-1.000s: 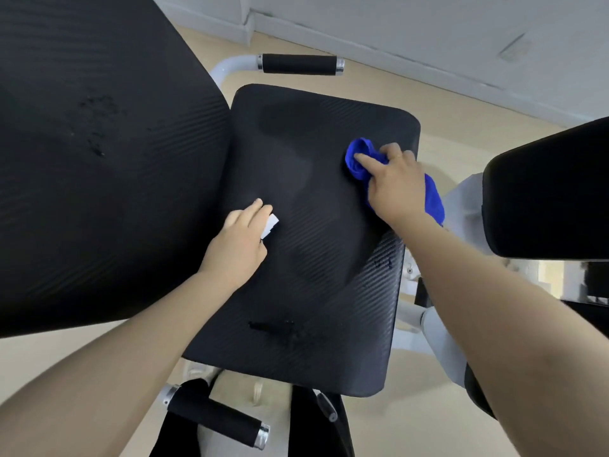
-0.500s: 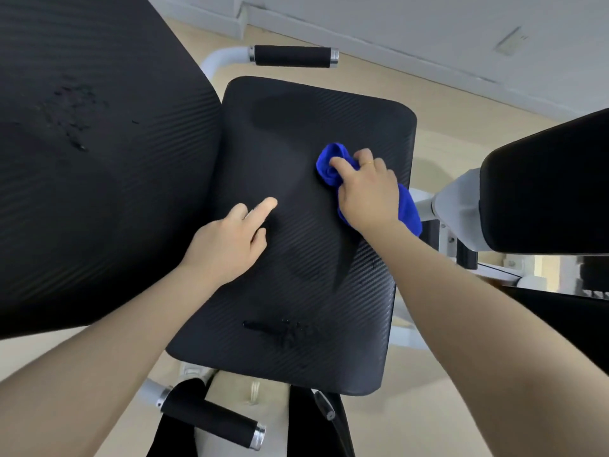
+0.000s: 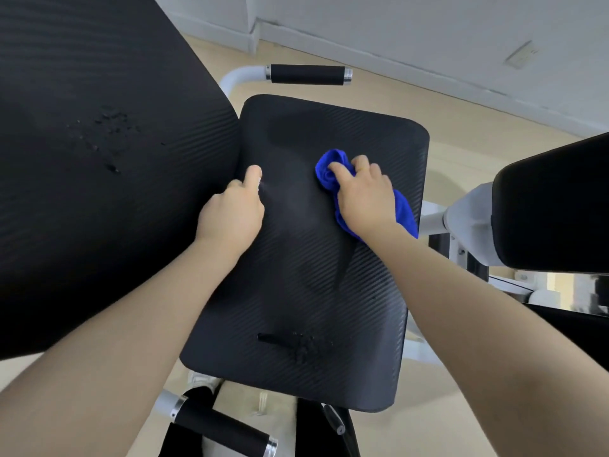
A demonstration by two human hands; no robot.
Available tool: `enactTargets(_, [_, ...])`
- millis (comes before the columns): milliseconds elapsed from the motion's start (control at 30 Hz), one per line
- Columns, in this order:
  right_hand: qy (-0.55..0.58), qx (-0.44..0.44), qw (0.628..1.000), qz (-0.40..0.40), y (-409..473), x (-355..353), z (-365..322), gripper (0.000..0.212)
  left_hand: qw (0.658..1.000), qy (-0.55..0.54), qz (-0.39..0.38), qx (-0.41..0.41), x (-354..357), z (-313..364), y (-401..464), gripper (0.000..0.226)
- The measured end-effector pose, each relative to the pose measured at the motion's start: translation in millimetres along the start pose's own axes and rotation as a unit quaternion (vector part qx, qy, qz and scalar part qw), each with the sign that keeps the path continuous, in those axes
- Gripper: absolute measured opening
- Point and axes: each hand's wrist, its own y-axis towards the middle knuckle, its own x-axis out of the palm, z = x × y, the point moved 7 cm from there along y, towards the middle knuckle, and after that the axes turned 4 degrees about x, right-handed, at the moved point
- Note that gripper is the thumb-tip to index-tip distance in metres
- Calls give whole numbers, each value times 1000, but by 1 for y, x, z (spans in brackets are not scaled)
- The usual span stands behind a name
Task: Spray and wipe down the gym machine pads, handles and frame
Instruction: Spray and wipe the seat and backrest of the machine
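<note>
In the head view, the right hand (image 3: 364, 196) is gripping a bunched blue cloth (image 3: 333, 174) with curled fingers, pressing it onto the ribbed black seat pad (image 3: 296, 291); the left hand (image 3: 230, 216) is resting there, fingers curled, contents unclear

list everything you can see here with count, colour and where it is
seat pad: 1, black, centre
back pad: 1, black, left, wet drops on it
side pad: 1, black, right edge
handles: 2, black grips with chrome ends, one beyond the seat pad, one at the bottom
frame: white, right of the seat pad
cloth: 1, blue, on the seat pad under the right hand
floor: beige
wall: white, top
hands: 2, left on the seat pad's left side, right gripping the cloth
</note>
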Motion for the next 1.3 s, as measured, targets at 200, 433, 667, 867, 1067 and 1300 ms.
enactTargets(200, [-16, -97, 995, -33, -38, 5, -32, 53, 993, 111, -38, -1, 16, -1, -31, 44])
enactTargets(433, [-3, -31, 1000, -3, 48, -6, -51, 47, 976, 217, -29, 7, 27, -2, -33, 39])
enactTargets(667, [-2, -264, 964, 13, -55, 20, -93, 44, 997, 74, -18, -1, 19, -2, -41, 49])
enactTargets(867, [-25, -85, 996, 5, 18, 1, -63, 49, 997, -67, -41, -28, 17, -9, -51, 53])
enactTargets(1067, [-7, -203, 979, 14, -70, 14, -55, 55, 960, -274, -55, 23, 10, -11, -66, 53])
enactTargets(1300, [-68, -69, 993, -69, -41, -5, -1, 51, 997, 50, -51, 19, -4, -6, -69, 50])
